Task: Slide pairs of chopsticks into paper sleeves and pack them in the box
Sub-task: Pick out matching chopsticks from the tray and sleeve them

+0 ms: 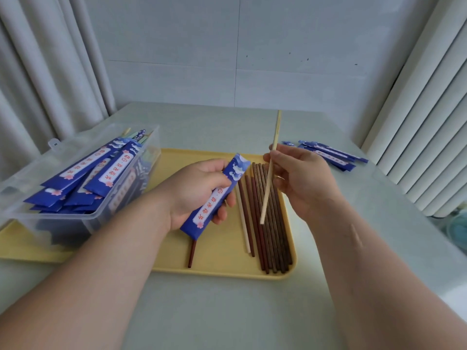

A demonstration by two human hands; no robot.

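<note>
My left hand grips a blue paper sleeve over the yellow tray. A dark brown chopstick lies on the tray just below the sleeve's lower end; whether it sits inside the sleeve I cannot tell. My right hand pinches a pale wooden chopstick, held nearly upright above the tray. Several dark brown chopsticks and one pale chopstick lie on the tray. At the left stands a clear plastic box filled with several sleeved pairs.
A small pile of empty blue sleeves lies on the table at the right. The box rests partly on a second yellow tray. Curtains hang at both sides, and a wall stands behind the table.
</note>
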